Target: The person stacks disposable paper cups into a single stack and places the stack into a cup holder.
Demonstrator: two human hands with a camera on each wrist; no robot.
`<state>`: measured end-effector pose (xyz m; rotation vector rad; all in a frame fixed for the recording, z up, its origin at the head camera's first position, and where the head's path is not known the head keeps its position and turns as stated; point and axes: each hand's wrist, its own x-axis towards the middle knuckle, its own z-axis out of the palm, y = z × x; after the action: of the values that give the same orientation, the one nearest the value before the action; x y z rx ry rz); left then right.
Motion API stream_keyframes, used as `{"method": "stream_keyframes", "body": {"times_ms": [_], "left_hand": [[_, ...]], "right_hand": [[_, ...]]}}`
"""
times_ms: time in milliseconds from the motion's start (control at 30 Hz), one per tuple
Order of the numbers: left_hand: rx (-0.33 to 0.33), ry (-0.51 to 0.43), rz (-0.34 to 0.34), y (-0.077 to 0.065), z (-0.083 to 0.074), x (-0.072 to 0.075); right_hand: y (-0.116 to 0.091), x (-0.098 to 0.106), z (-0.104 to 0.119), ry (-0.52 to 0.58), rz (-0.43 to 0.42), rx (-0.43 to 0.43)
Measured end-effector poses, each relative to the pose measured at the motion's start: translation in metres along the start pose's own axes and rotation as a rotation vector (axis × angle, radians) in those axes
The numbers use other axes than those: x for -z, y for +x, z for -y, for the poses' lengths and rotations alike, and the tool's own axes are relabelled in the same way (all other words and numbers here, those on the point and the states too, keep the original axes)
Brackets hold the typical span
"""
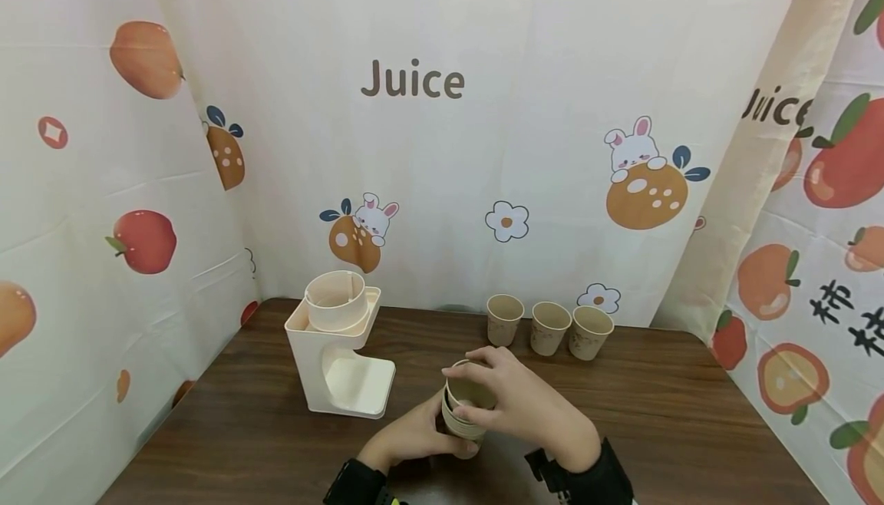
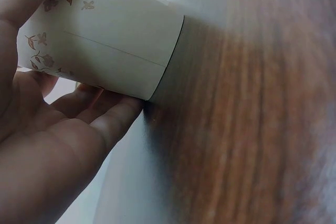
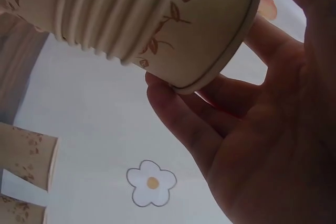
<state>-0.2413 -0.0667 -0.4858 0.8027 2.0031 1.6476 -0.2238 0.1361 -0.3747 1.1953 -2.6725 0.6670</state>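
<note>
A stack of nested beige paper cups (image 1: pixel 461 430) stands before me at the table's front, with a brown flower print that shows in both wrist views. Low on the stack, my left hand (image 1: pixel 416 434) grips its side; the left wrist view has the bottom cup (image 2: pixel 115 38) in those fingers, its base at the tabletop. From above, my right hand (image 1: pixel 521 401) holds the uppermost cup (image 3: pixel 210 30) around its rim. That cup sits higher than the others, and several stacked rims show below it in the right wrist view.
On the left stands a cream dispenser-like stand (image 1: pixel 314 367) with a round open top and a flat base. Three single paper cups (image 1: pixel 550 328) stand upright in a row at the back right. A printed curtain (image 1: pixel 442 160) hangs behind the dark wooden table (image 1: pixel 677 413).
</note>
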Motion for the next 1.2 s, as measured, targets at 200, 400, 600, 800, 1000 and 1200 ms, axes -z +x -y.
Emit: {"method": "stream_keyframes", "body": {"times_ms": [200, 400, 600, 800, 1000, 1200], "left_hand": [[0.003, -0.032, 0.017, 0.000, 0.002, 0.002], [0.009, -0.049, 0.024, 0.000, 0.002, 0.002], [0.000, -0.050, 0.014, 0.000, 0.003, 0.001], [0.003, -0.040, 0.010, -0.001, 0.001, 0.001], [0.006, -0.018, -0.001, -0.001, 0.000, 0.001], [-0.001, -0.006, -0.011, 0.000, 0.002, 0.000]], "right_hand": [[0.001, -0.008, -0.003, 0.013, 0.044, 0.009], [0.001, -0.011, -0.005, 0.025, 0.069, -0.004], [0.001, -0.010, -0.004, 0.032, 0.086, -0.020], [0.000, -0.008, -0.003, 0.044, 0.091, -0.029], [0.000, -0.008, -0.007, 0.039, 0.083, -0.047], [-0.001, -0.007, -0.014, 0.033, 0.047, -0.067]]}}
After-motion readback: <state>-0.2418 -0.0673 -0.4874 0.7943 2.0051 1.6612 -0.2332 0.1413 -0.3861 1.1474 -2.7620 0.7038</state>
